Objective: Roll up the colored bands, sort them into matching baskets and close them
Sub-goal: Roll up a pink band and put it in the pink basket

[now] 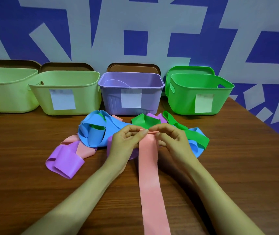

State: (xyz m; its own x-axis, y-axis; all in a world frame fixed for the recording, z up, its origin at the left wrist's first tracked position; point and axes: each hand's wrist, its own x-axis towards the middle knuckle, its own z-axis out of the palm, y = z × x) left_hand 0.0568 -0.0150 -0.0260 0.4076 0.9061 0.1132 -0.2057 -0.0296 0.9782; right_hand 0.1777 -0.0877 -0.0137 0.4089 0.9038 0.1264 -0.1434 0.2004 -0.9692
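A long pink band [149,175] runs from the table's near edge up to my hands. My left hand [127,141] and my right hand [171,138] both pinch its far end, where a small fold is turned over. Behind my hands lies a tangle of blue bands [94,133], green bands [193,133], purple bands [64,160] and another pink band [84,150]. Along the wall stand two pale green baskets [8,92] [84,89], a purple basket [152,99] and a bright green basket [186,92], each open and bearing a paper label.
Brown lids [67,67] [133,67] lean on the wall behind the pale and purple baskets, and a green lid [191,70] behind the green one. The wooden table [237,167] ends at a slanted right edge near the patterned blue wall.
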